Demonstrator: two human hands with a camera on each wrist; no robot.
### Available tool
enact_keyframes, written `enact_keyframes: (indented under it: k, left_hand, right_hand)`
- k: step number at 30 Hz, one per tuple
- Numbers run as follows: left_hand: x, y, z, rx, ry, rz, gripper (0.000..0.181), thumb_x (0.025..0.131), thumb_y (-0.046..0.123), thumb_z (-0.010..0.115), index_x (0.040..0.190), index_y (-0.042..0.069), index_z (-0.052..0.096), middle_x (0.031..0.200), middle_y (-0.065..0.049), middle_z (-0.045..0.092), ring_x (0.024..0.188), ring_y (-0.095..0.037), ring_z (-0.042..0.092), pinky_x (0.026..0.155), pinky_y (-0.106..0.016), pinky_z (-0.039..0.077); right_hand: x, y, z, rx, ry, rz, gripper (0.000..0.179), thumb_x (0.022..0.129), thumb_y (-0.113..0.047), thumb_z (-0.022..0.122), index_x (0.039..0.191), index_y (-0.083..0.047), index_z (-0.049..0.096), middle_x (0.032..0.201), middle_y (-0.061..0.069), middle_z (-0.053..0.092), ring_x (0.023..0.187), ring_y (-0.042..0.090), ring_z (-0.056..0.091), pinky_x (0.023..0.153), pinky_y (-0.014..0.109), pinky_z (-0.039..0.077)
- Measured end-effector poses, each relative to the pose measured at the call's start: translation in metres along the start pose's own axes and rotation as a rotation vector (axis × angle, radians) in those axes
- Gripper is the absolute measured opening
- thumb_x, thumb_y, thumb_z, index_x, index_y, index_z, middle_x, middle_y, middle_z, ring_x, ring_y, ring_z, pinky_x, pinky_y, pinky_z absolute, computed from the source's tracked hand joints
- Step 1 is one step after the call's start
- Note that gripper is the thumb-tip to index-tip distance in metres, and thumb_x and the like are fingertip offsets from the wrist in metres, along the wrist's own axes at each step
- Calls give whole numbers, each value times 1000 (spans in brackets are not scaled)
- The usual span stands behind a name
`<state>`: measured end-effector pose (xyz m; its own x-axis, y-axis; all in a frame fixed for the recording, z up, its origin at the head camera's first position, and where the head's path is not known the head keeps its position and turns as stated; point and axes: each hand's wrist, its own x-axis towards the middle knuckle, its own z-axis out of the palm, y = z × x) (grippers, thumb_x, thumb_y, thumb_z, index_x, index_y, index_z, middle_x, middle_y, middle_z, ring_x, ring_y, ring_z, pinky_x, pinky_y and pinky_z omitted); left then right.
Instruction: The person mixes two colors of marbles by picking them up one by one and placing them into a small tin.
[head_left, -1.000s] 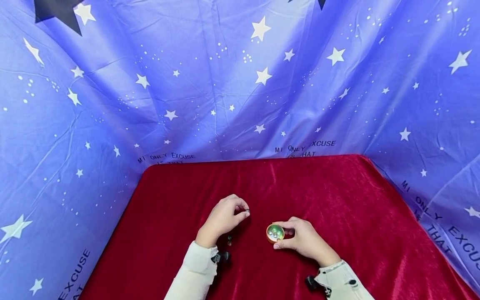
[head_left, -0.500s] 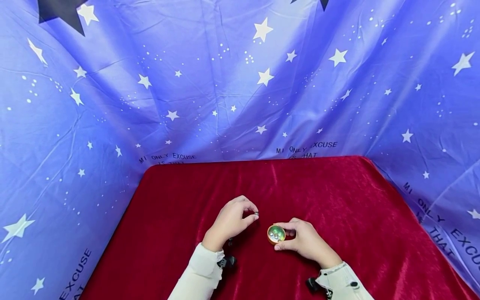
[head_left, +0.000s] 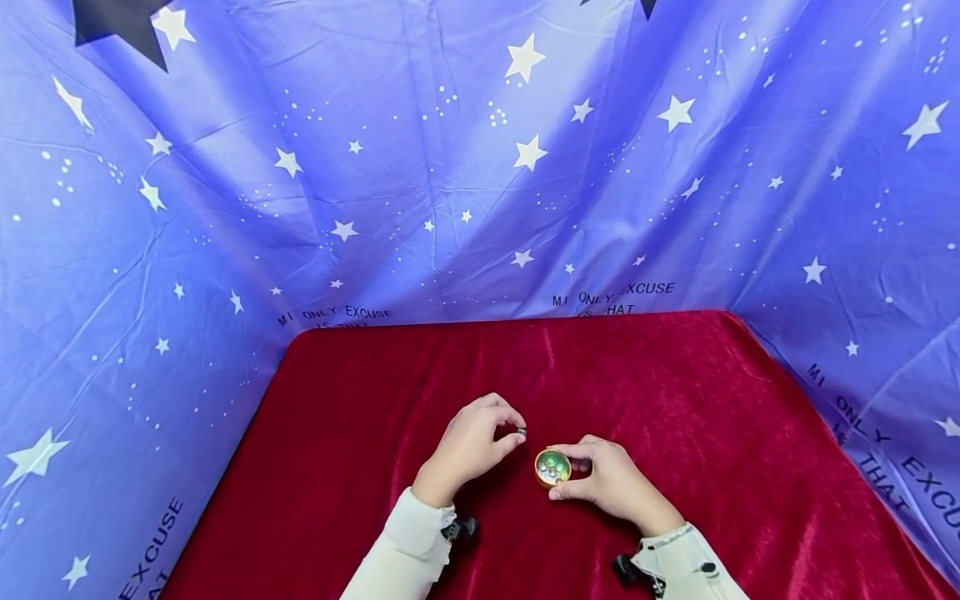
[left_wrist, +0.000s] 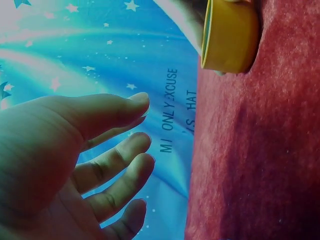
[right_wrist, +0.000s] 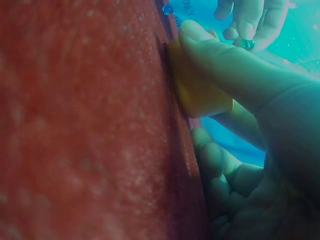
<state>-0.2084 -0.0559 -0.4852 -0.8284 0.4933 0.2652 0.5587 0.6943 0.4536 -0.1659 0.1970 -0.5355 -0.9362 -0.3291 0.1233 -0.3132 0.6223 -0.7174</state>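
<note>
My left hand [head_left: 468, 443] hovers left of a small round yellow cup [head_left: 552, 468], pinching a small clear glass marble [right_wrist: 247, 44] between thumb and fingertips. The marble is hidden in the left wrist view, where the thumb [left_wrist: 117, 112] covers it. Several shiny marbles lie inside the cup, against its greenish interior. My right hand [head_left: 611, 479] holds the cup from the right, thumb on the near side and fingers on the far side. In the right wrist view the cup sits low at the red cloth, tilted sideways by the camera angle.
Red velvet cloth [head_left: 637, 383] covers the table. Another glass marble [right_wrist: 168, 9] lies on it beyond the cup in the right wrist view. A blue curtain [head_left: 420, 167] with stars rises along the back and both sides.
My left hand has moved right, carrying the marble closer to the cup. Its wrist now hides the loose marbles on the cloth. The right hand and cup have stayed nearly in place.
</note>
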Motion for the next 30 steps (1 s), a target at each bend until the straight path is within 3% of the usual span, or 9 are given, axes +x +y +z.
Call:
enact_keyframes:
  k: [30]
  left_hand:
    - [-2, 17, 17, 79, -32, 93, 12, 90, 30, 79, 102, 29, 80, 102, 13, 66, 94, -5, 62, 85, -23, 51]
  right_hand:
    - [-1, 2, 1, 1, -26, 47, 59, 68, -46, 94, 123, -34, 76, 84, -8, 57, 72, 5, 51, 65, 23, 46]
